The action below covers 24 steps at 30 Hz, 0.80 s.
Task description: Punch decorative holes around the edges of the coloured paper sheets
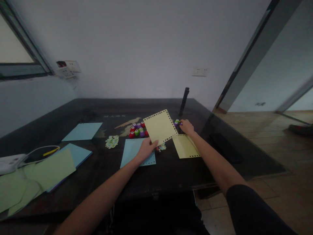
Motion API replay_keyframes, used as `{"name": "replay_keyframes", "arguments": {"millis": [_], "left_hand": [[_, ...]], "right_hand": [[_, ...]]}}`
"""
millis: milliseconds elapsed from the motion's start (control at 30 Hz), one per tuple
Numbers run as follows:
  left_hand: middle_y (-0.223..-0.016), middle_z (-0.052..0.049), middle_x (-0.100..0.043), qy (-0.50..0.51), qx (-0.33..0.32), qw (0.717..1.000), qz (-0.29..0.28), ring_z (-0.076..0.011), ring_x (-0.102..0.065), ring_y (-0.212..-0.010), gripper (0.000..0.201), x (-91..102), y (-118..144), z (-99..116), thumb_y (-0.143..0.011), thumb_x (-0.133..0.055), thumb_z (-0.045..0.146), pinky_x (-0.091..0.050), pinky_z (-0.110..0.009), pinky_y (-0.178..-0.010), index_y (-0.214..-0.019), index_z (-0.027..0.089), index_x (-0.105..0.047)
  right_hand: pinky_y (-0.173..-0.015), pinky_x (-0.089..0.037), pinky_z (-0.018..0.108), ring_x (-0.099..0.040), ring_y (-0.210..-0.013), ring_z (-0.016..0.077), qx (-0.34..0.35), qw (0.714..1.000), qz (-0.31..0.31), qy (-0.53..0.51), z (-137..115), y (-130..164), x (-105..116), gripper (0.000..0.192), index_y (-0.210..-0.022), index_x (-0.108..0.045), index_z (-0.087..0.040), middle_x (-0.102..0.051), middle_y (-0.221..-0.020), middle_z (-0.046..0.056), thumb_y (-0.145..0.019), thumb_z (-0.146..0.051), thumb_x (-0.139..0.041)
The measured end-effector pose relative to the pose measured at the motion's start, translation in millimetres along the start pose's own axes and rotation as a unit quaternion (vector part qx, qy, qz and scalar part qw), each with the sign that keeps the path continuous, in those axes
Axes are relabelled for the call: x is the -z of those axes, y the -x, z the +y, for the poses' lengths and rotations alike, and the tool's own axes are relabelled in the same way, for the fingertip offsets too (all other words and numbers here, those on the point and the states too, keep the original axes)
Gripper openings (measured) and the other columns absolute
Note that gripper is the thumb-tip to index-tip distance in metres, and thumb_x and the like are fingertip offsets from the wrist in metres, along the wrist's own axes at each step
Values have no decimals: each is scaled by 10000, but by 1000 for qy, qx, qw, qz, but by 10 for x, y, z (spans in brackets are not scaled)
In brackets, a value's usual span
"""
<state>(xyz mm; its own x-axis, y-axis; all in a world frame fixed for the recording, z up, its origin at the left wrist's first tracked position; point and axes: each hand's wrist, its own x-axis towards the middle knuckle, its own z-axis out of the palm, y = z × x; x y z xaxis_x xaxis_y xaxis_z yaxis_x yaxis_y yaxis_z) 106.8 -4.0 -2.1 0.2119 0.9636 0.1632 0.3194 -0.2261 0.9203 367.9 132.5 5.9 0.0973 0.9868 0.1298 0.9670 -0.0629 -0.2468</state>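
Observation:
My left hand [146, 149] holds up a yellow paper sheet [160, 126] by its lower corner; the sheet has small punched holes along its edges. My right hand [187, 126] rests on the dark table [166, 169], its fingers closed on a small purple and green paper punch [177, 122]. A second yellow sheet [186, 146] with a punched edge lies flat just below my right wrist. A blue sheet [133, 151] lies under my left hand. A cluster of several small red, purple and green punches [137, 129] sits left of the raised sheet.
A pile of paper cut-outs [112, 141] lies left of the blue sheet. More blue [82, 131] and green sheets [52, 168] lie at the left, next to a white device with a cable [9, 162]. A black upright post [184, 101] stands at the back. The table's right edge [244, 143] borders a wooden floor.

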Motion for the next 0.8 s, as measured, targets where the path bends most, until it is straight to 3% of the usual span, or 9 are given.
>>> {"name": "replay_keyframes", "arguments": {"millis": [200,300,433,533,633,800], "left_hand": [[-584,-30,-638,12,6,1000,-3,-167,-584,-567,256,-1,15,24,-813,-493,347,-411,-258,-583,-814,112,-595],[-597,-31,-645,18,4,1000,0,-169,-591,-580,255,3,11,13,-812,-503,351,-421,-260,-590,-836,113,-593],[-603,-26,-645,32,-1,999,-6,-159,-590,-562,240,6,5,14,-803,-523,341,-434,-257,-581,-830,112,-589],[-698,-39,-672,71,6,997,-24,-141,-589,-538,233,-3,7,29,-788,-549,318,-454,-256,-567,-880,107,-585],[-736,-48,-680,106,23,993,-45,-138,-595,-533,261,-25,15,29,-762,-594,317,-483,-269,-566,-914,105,-581],[-851,-76,-694,149,24,988,-36,-178,-647,-695,351,-30,16,18,-731,-643,357,-526,-303,-644,-978,115,-585]], "right_hand": [[-794,-445,343,-578,-1004,250,-11,1000,16,17,94,33,14,301,-1155,-556,-239,-507,-1179,111,-874,-295,-463],[-762,-452,337,-572,-1003,253,6,998,66,18,145,76,61,327,-1165,-549,-236,-504,-1187,118,-866,-358,-493],[-752,-450,318,-571,-966,234,61,986,129,-85,82,161,197,297,-1020,-610,-189,-578,-1075,116,-873,-406,-471],[-666,-458,282,-591,-727,168,117,955,21,-272,-88,271,302,348,-895,-619,-166,-639,-821,75,-893,-440,-405],[-569,-451,251,-569,-623,134,128,883,-91,-441,-270,418,358,326,-887,-606,-171,-640,-755,52,-852,-465,-470],[-566,-441,265,-558,-588,130,92,839,-119,-524,-353,603,371,190,-747,-588,-162,-630,-685,32,-678,-315,-678]]}}
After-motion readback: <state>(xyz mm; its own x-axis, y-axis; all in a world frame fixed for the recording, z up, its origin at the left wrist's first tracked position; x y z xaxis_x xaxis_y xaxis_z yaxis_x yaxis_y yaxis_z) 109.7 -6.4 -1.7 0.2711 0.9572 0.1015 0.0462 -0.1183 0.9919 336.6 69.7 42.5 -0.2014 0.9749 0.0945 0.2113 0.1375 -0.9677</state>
